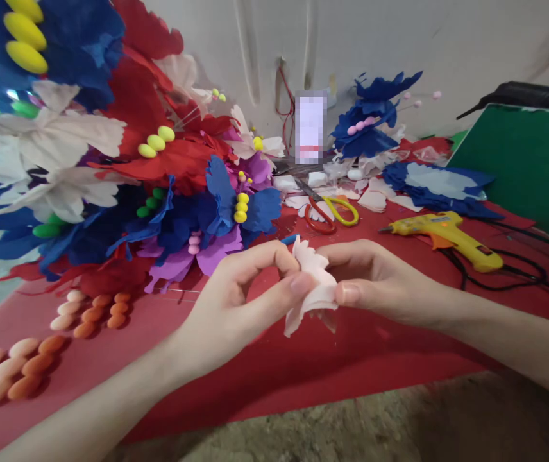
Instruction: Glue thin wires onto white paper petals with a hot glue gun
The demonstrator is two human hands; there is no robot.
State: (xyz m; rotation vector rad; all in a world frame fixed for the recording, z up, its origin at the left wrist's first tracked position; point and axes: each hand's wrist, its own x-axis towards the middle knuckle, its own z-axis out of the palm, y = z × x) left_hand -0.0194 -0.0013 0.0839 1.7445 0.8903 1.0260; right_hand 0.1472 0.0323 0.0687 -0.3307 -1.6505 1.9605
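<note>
Between my two hands, above the red table (255, 398), is a small white butterfly cutout (320, 296) with scalloped edges, folded and bent. My left hand (250, 295) pinches its left side between thumb and forefinger. On its right side, my right hand (375, 282) closes thumb and fingers on the edge. The underside of the cutout and some fingertips are hidden. Just behind the hands lie scissors (335, 212) with one red and one yellow handle. A yellow glue gun (447, 234) rests to the right, beyond my right forearm.
Red, blue, white and purple butterflies (159, 154) with bead bodies crowd the left. Orange and peach bead rows (29, 369) lie front left. A blurred phone screen (310, 128) stands at the wall near blue butterflies (371, 115). A green board (529, 167) leans at right; black cord (524, 263) curls below.
</note>
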